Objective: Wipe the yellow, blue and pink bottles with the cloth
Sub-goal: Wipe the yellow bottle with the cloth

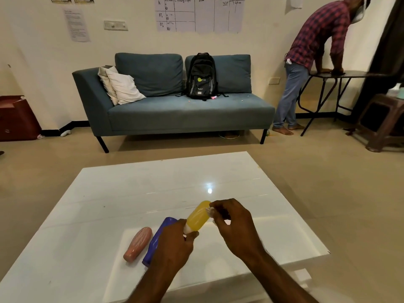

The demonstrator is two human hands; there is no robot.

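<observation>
pink bottle left of the blue bottle, both flat on the table | my left hand clamps the yellow bottle by its cap end, long axis slanting up-right | my right hand pinches the cloth against its far end, nearest for wiping

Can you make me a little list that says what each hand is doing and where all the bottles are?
left hand: grips the yellow plastic bottle by its white cap end
right hand: presses a small white cloth on the bottle's far end
blue plastic bottle: lying on glossy white table
pink ribbed bottle: lying left of blue one
</observation>
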